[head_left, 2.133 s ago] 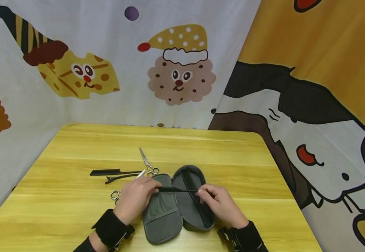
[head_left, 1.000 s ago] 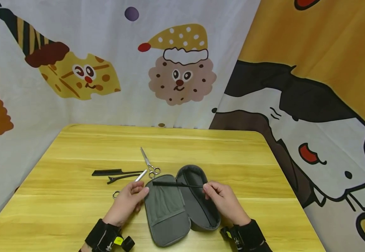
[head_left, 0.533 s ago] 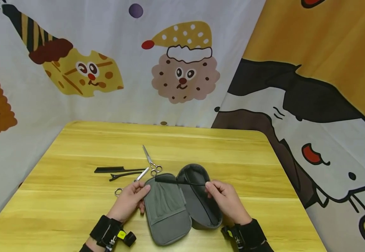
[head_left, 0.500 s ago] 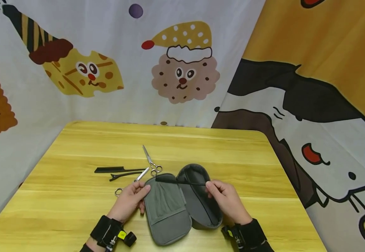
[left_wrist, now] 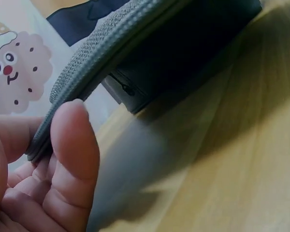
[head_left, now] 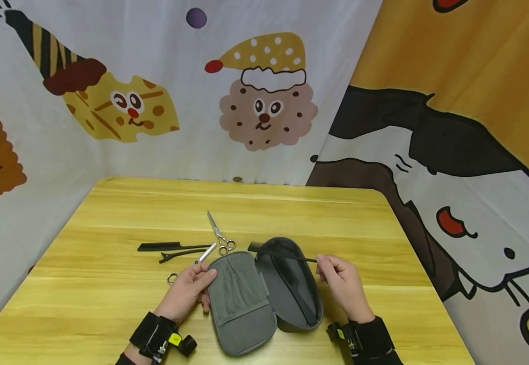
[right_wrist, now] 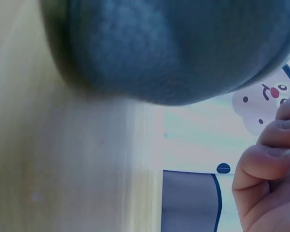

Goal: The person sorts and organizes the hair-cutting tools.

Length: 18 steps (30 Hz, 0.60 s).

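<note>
Comb and case at the table (head_left: 132,213). The right hand (head_left: 341,286) pinches the comb (head_left: 256,248) at the end of its thin tail; the comb spans the deep half of the case (head_left: 274,291), head toward the hinge side — contact with the rim cannot be told. The left hand (head_left: 186,291) pinches the outer edge of the flap (head_left: 241,324), thumb against one face.

Handling, as judged: the comb is probably light, stiff and smooth, its slim tail liable to flex or swivel under an end pinch; a hold where tail meets head should steady it better. The case looks light, its flap cloth soft and giving; the ribbed border seems firmer — the surer place to grip. Neither appears especially fragile.
</note>
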Each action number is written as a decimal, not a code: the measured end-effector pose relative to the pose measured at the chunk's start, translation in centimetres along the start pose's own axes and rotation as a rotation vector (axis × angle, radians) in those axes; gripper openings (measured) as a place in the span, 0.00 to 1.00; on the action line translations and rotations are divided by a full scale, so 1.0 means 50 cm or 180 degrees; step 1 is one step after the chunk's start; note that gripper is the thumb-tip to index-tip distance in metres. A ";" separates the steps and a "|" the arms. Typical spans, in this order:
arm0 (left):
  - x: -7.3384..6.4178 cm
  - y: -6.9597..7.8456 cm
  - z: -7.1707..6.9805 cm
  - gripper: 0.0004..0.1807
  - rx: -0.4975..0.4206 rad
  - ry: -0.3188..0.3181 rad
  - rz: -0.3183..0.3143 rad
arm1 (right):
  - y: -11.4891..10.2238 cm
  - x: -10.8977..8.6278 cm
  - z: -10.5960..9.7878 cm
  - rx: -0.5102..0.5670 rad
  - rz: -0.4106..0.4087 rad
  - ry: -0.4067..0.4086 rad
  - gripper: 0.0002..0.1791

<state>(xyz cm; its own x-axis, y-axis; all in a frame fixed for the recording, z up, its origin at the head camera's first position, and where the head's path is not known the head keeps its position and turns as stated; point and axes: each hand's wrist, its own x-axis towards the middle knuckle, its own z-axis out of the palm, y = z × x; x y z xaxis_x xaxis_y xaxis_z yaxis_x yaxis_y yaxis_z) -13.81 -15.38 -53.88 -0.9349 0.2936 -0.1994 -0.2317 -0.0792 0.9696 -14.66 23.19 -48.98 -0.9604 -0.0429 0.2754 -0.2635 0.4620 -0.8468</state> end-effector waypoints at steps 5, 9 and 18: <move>0.001 -0.003 -0.004 0.17 -0.0253 0.0051 0.0048 | -0.001 0.000 0.005 -0.0007 -0.0108 0.0105 0.24; 0.002 -0.003 -0.004 0.17 -0.0307 0.0102 0.0054 | -0.003 -0.001 0.014 -0.0138 -0.0409 0.0010 0.21; 0.002 -0.004 -0.005 0.16 -0.0306 0.0067 0.0073 | -0.016 -0.006 0.020 -0.0160 -0.0686 -0.0806 0.22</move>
<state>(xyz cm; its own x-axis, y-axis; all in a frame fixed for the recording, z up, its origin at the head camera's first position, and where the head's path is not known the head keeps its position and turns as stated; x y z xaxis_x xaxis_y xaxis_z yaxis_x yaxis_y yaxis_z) -13.93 -15.56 -54.12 -0.9455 0.2705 -0.1814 -0.2340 -0.1770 0.9560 -14.26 21.96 -48.85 -0.8767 -0.3603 0.3186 -0.4643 0.4613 -0.7561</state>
